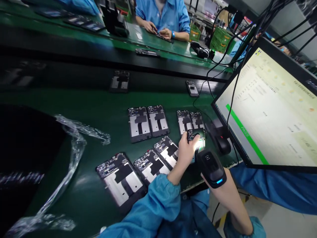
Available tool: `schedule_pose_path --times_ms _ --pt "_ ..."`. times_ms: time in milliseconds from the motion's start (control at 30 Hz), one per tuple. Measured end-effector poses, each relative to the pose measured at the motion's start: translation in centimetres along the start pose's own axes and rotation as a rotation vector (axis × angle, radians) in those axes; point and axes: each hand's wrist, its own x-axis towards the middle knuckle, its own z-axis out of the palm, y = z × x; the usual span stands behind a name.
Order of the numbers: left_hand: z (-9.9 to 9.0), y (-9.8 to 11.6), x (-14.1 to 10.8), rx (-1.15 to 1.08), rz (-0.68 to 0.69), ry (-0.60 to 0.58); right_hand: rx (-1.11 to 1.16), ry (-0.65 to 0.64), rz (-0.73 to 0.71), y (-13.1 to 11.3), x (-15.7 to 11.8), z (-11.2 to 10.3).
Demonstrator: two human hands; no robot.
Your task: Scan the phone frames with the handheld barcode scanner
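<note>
My left hand (pixel 186 148) is closed on an opened phone (pixel 192 135), its circuit board facing up under the thumb. A bright light falls on the phone beside my thumb. My right hand (pixel 226 185) grips a black handheld barcode scanner (pixel 210 167) with a blue light at its rear; the scanner body hides most of the fingers. The scanner's front points at the phone from close by. Left of my hands, an opened phone (pixel 122 180) and another opened phone (pixel 152 165) lie on the green table. Two more lie just beyond the held one, including a phone (pixel 184 119).
A monitor (pixel 269 109) showing a green PASS bar stands at the right, with a computer mouse (pixel 223 144) beside it. Clear plastic wrap (pixel 74 155) lies at the left. Black cables (pixel 237 79) hang near the screen. Across the bench, a co-worker (pixel 163 19) handles a phone.
</note>
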Motion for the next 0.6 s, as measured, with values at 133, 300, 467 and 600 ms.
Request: schedule_pose_path --times_ms 133,300,467,600 --pt "0.0 0.1 0.1 0.036 0.003 0.012 0.029 0.010 -0.053 0.0 -0.1 0.1" --pt "-0.2 0.2 -0.1 0.036 0.000 0.077 0.083 -0.042 -0.149 -0.8 -0.3 0.4" --pt "-0.2 0.9 -1.1 0.070 0.053 0.072 0.094 -0.039 -0.146 -3.2 0.8 1.3" --pt "0.0 1.2 -1.5 0.056 0.045 0.085 0.089 -0.021 -0.160 -4.0 1.5 1.5"
